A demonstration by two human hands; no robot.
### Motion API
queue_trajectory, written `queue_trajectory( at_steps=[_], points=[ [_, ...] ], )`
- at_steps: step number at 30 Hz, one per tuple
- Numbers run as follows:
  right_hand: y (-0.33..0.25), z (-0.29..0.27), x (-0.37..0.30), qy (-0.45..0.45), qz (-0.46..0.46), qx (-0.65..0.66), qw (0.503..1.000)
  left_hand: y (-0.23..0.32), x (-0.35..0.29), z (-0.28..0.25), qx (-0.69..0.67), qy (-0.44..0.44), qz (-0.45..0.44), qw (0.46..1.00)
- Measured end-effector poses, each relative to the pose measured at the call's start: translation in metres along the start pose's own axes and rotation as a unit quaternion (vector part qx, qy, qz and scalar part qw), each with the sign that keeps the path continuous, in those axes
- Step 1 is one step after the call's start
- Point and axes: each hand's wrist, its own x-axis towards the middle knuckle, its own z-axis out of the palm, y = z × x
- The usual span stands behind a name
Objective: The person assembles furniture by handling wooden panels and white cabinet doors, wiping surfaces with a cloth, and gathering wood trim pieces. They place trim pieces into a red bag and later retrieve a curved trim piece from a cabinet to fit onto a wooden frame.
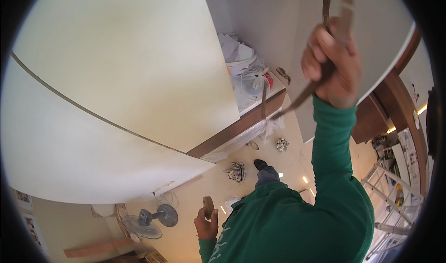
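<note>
My right hand (333,63) is raised at the upper right, its fingers closed around a long, thin brown strip (297,101). One part of the strip loops above the fist and runs out of the top of the view. The other part hangs down to the left, bending up again near the cabinet's brown lower edge (241,122). Low in the view, my left hand (206,225) grips a small brown piece with a rounded top (208,206); whether it is a block or a roll I cannot tell. Large cream panels (125,67) fill the left side.
Inside the open cabinet lie crumpled white sheets (237,51) and a knotted clear plastic bag (254,82). Crumpled heaps (236,172) lie on the floor near my foot. A fan (144,226) stands lower left, a wooden plank (97,247) below it. At right stands a metal ladder (392,200).
</note>
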Motion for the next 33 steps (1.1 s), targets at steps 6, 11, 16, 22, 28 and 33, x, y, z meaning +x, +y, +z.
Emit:
queue_trajectory(
  at_steps=[6,11,16,22,28,33],
  points=[
    [-0.127,-0.047,-0.084,-0.174,-0.042,0.075,0.981,0.003,0.032,0.002,-0.005,-0.057,0.067,0.996],
    [-0.198,-0.088,-0.132,0.002,-0.135,-0.157,0.978,0.009,0.04,0.01,-0.019,-0.086,0.118,0.989],
    [-0.208,-0.123,-0.153,0.123,-0.199,-0.232,0.944,0.004,0.028,0.01,-0.027,-0.08,0.112,0.99],
    [-0.13,-0.173,-0.113,0.271,0.033,-0.205,0.94,-0.009,0.011,-0.005,-0.029,-0.061,0.073,0.995],
    [0.015,-0.186,-0.095,0.4,0.106,-0.118,0.902,-0.031,-0.012,-0.025,-0.026,0.015,0.025,0.999],
    [0.04,-0.152,-0.116,0.337,0.082,-0.141,0.927,-0.046,-0.026,-0.035,-0.079,0.036,-0.068,0.994]
  ],
)
